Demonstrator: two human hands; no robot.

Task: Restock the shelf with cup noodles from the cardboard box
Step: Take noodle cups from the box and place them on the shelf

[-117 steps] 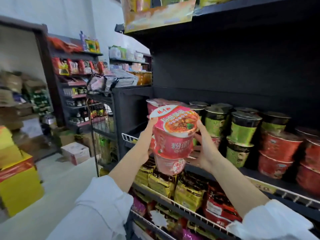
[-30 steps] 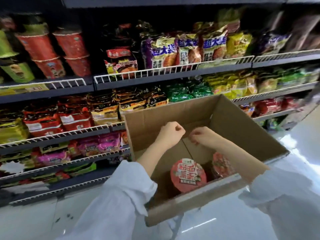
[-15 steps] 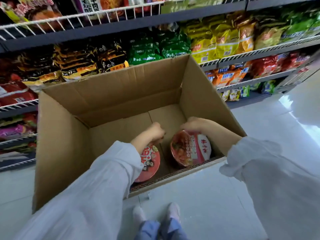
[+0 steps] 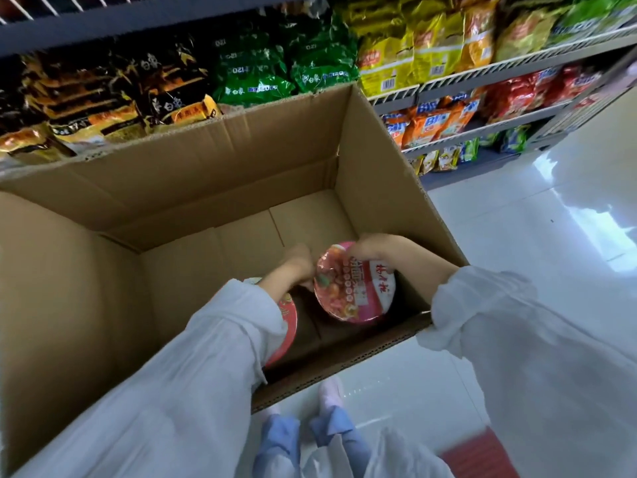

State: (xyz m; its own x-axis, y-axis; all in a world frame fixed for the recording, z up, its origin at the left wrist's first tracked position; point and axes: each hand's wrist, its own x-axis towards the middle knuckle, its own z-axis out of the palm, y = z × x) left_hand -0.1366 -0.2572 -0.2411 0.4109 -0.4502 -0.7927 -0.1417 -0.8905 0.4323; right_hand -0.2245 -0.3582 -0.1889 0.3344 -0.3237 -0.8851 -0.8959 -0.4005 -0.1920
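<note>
Inside the large open brown cardboard box (image 4: 193, 188) on the glossy white floor (image 4: 517, 236), the right hand (image 4: 370, 248) curls its grip over the far rim of a pink-lidded cup noodle tub (image 4: 353, 286), tilting the lid towards the camera. The left hand (image 4: 298, 265) reaches down beside it above a second red-lidded cup noodle tub (image 4: 287, 322); whether its grip is spread or pinching I cannot tell. Behind the box, wire-fronted grey shelves (image 4: 482, 72) hold green, yellow and black noodle packets.
</note>
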